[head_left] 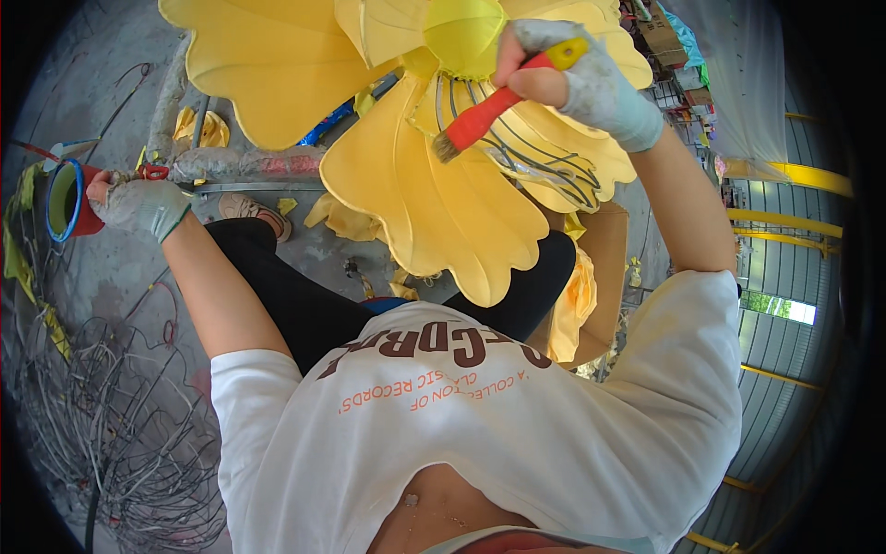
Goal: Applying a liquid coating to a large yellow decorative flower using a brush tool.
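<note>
**Brush at the wire petal, cup held aside**

The flower [434, 175] fills the upper middle of the view, over the person's lap: big yellow fabric petals stretched on thin wire frames. It looks light but awkward. The cloth is soft and would dent or tear under a hard grip, and the wires would likely bend. The safest hold is probably on the wire ribs or near the centre where the petals meet, not on the cloth. One petal just under the brush is bare wire, not yet covered.

The right hand [572, 74], gloved, is closed around the brush [498, 102], fingers and thumb curled on its red and yellow handle. The bristles point down and left, touching or just above the petal beside the bare wires; which of the two cannot be told. The brush is stiff, light and easy to steer from mid-handle.

The left hand [138, 203], also gloved, is out to the left, fingers wrapped on a small red cup [69, 198] with a blue rim, tipped on its side well apart from the flower. The cup seems rigid and light; its contents do not show clearly.

A tangle of wire [120, 434] lies on the floor at lower left.
</note>
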